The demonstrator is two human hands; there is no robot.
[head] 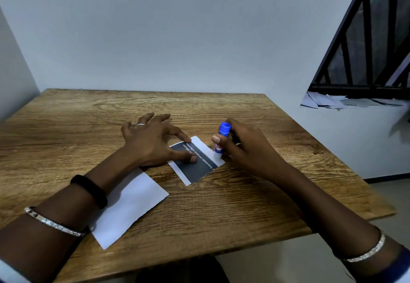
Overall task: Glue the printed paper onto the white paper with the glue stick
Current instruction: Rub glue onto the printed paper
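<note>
Left grip: the left grip point(153, 143) is released and clasps nothing. Its fingers are spread, and the forefinger and thumb tips press down on the printed paper.
Right grip: the right grip point(246, 147) is wrapped round the glue stick point(224, 129), with the thumb across the barrel.
Glue stick: it stands nearly upright, blue end up and leaning toward 1 o'clock. The lower end meets the white margin on the printed paper's 3 o'clock side.
Printed paper: the printed paper point(197, 169) lies flat at mid-table with its dark printed face up. Its text lines run from 10 to 4 o'clock. It looks close to square, so I cannot tell its long axis.
White paper: the white paper point(131, 205) lies flat on the table point(244, 205) at 7 o'clock from the printed paper. The two sheets are near but apart, and the left forearm lies over its far end. Its long axis runs from 1 to 7 o'clock.
Step in hand: probably spreading glue, with the left grip pinning the sheet.
Key relation: the joining move runs toward 7 o'clock, and the left grip is the nearer one to the white paper.
Risk: the forearm covers part of the landing spot and likely has to lift first.
</note>
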